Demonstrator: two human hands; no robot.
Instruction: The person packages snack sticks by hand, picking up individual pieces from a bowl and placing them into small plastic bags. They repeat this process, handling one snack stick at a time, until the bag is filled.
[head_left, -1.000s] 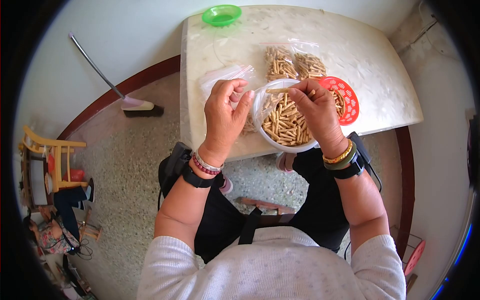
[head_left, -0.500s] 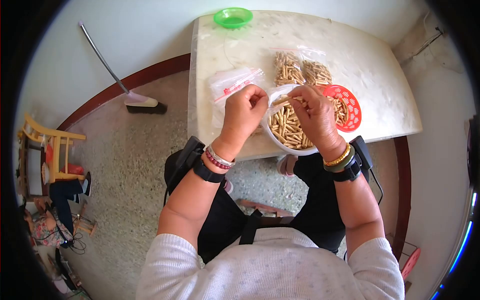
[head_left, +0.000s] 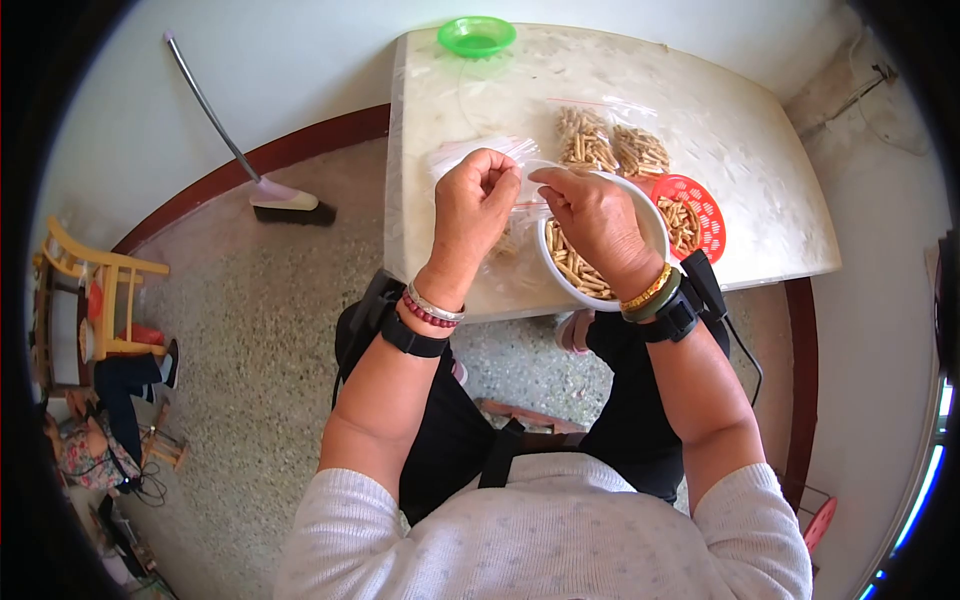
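Observation:
My left hand [head_left: 474,205] is closed, thumb and forefinger pinching the edge of a clear zip bag [head_left: 524,212] that hangs below. Some pale brown stick pieces [head_left: 506,243] show dimly through the plastic. My right hand [head_left: 596,222] is over the white bowl's left part, fingers bent together beside the bag's mouth; what they hold, if anything, is hidden. Under it, the white bowl [head_left: 664,232] contains many short, pale brown sticks [head_left: 577,270]. Against the bowl's right side is a red perforated basket [head_left: 712,222] with more of these sticks.
Two filled clear bags [head_left: 586,143] lie behind the bowl. Flat unused bags [head_left: 450,152] are behind my left hand. A green bowl [head_left: 477,38] stands at the table's [head_left: 720,110] far edge. On the floor are a broom [head_left: 290,203] and wooden chair [head_left: 125,300]; a seated person [head_left: 95,450] is at left.
My right hand has moved left and slightly down, toward my left hand. The sticks seen at its fingertips no longer show there. My left hand has risen slightly.

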